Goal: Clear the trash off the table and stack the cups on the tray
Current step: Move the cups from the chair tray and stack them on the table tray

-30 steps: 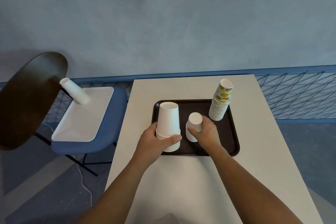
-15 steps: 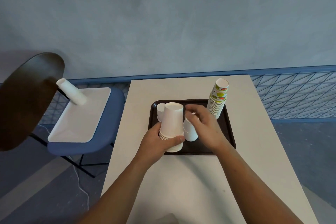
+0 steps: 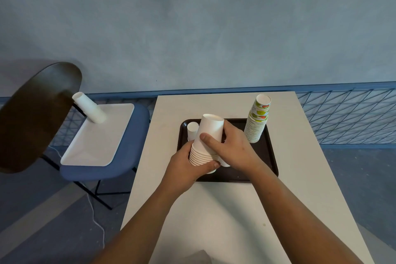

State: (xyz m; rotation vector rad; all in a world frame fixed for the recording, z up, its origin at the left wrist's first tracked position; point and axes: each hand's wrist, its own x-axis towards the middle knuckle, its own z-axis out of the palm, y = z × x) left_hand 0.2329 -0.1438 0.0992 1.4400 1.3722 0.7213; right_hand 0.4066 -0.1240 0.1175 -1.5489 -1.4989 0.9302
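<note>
Dark tray (image 3: 269, 156), rectangular, on the far half of the tabletop (image 3: 214, 210). It holds one printed cup stack (image 3: 257, 124), upright and rims down at the far right corner, and one small white cup (image 3: 192, 132), inverted at the far left corner. One white cup stack (image 3: 209, 133) is also inverted, leaning right over the tray's near left part. Whether its base touches the tray cannot be told. White tray (image 3: 96, 141) lies on a blue chair seat (image 3: 128, 146) left of the tabletop and holds one long white cup stack (image 3: 90, 110), propped at a slant. Tabletop is pale and rectangular. Grey wall (image 3: 192, 28) stands behind, with blue mesh fencing (image 3: 347, 120) along its foot. A dark oval panel (image 3: 36, 113) stands at far left. Left hand (image 3: 186, 165) grips the ribbed lower rims of the white cup stack. Right hand (image 3: 231, 146) wraps its upper body, thumb across the front. An edge of another white cup (image 3: 225, 164) shows beneath the right palm, and whether it is held cannot be told. Count: two trays, three stacks, one clearly lone cup, two hands.
</note>
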